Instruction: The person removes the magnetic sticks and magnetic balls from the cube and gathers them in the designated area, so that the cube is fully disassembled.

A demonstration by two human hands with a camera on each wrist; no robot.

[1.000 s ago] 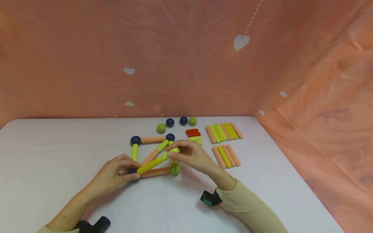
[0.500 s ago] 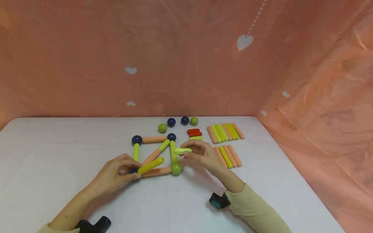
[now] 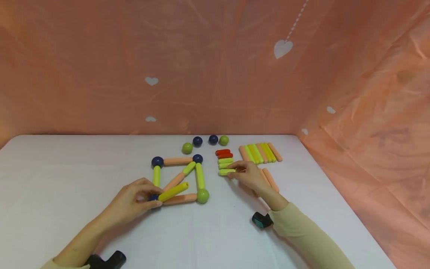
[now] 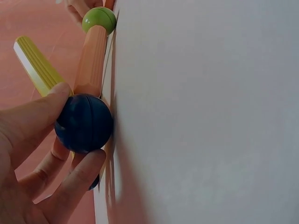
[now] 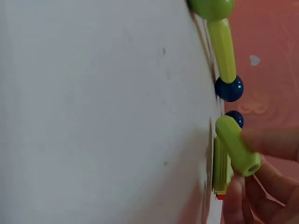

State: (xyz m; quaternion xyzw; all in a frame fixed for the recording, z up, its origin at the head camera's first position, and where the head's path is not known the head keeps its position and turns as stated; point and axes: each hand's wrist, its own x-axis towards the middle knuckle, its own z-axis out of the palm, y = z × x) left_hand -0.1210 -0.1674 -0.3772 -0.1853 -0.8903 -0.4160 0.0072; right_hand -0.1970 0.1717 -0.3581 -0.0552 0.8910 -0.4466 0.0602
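My left hand (image 3: 136,198) grips a dark blue ball (image 4: 84,123) at the near left corner of a four-sided frame of sticks and balls. From that ball a yellow stick (image 3: 174,191) slants up, with the left thumb against its base. An orange stick (image 4: 91,60) runs from the ball to a green ball (image 3: 202,196). Inside the frame lies a diagonal of an orange stick (image 3: 174,181) and a short lime stick (image 3: 189,168). My right hand (image 3: 251,175) pinches another short lime stick (image 5: 237,145) between thumb and fingers, just in front of a column of short sticks.
Two short red sticks (image 3: 224,154) and short lime sticks (image 3: 225,163) lie right of the frame. Longer orange, lime and yellow sticks (image 3: 260,153) lie farther right, some hidden by the right hand. Loose blue balls (image 3: 197,141) and green balls (image 3: 187,148) sit near the back edge.
The right hand has drawn the short lime stick off the yellow stick's upper end and carried it right to the short sticks. The left hand keeps its grip on the blue ball.
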